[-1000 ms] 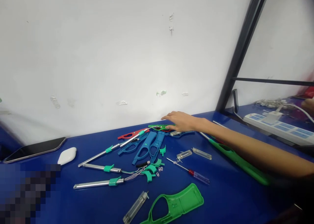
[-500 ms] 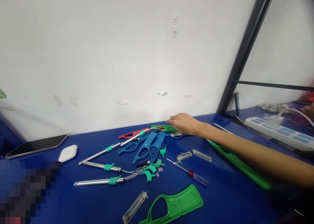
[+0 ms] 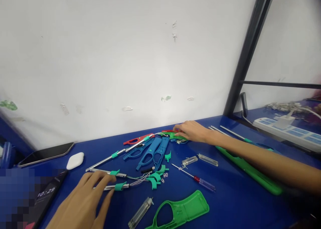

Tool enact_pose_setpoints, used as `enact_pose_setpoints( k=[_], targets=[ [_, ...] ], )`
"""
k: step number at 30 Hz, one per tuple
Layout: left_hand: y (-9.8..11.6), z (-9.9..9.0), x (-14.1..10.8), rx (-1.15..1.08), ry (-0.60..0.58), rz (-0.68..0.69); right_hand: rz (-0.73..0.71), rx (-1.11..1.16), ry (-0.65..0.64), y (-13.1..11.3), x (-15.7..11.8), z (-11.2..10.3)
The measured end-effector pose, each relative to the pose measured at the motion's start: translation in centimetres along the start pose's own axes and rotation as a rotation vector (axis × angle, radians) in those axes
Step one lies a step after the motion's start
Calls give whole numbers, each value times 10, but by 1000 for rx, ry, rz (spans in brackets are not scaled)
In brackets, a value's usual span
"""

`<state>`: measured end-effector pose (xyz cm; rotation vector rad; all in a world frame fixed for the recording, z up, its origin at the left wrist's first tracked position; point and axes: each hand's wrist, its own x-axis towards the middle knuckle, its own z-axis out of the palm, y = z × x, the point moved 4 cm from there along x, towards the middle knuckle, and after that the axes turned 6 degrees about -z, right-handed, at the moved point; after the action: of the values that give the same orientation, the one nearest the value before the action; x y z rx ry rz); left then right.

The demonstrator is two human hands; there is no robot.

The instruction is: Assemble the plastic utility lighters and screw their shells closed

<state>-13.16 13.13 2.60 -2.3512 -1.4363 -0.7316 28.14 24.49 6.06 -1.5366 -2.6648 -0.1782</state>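
Note:
My left hand (image 3: 84, 202) is low on the left, fingers spread and bent above the metal lighter tubes (image 3: 107, 172) with teal clips; whether its fingertips touch them I cannot tell. My right hand (image 3: 192, 131) reaches to the heap at the back, fingers and thumb curled around a red lighter casing (image 3: 168, 131). Just in front of it is a green lighter casing (image 3: 173, 136). Blue lighter casings (image 3: 152, 150) lie left of that hand. Teal triggers (image 3: 154, 181) and wires are beside the tubes. Clear fuel tanks (image 3: 208, 159) and a screwdriver (image 3: 200, 181) lie mid-table.
A green casing half (image 3: 193, 205) lies at the front. Under my right forearm is a long green lighter body (image 3: 247, 170). A white earbud case (image 3: 75, 160) and a phone (image 3: 47, 153) are left. A power strip (image 3: 288, 132) stands beyond the dark frame post (image 3: 237, 85).
My left hand has come into view from the lower left, over the metal tubes. At the heap, my right hand has shifted slightly, and more red casing shows by its fingers. The view has shifted a little.

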Motion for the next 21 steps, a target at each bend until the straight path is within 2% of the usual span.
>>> enact_pose_setpoints(
  k=[6, 10, 13, 15, 17, 19, 21],
  targets=[
    [20, 4, 16, -7, -93, 82, 58, -20, 90, 7, -8, -8],
    [16, 10, 18, -14, -121, 86, 125, -61, 189, 10, -23, -26],
    [8, 10, 13, -20, -92, 24, 163, -51, 301, 4, -43, -46],
    [4, 5, 9, -42, -77, -36, 142, -6, 376, -8, -62, -58],
    [2, -6, 5, -104, -77, -108, 43, 84, 384, -32, -85, -66],
    [3, -19, 2, -184, -46, -171, -75, 185, 340, -65, -109, -69],
    [5, -31, -3, -205, 11, -188, -169, 384, 193, -100, -132, -64]
  ],
)
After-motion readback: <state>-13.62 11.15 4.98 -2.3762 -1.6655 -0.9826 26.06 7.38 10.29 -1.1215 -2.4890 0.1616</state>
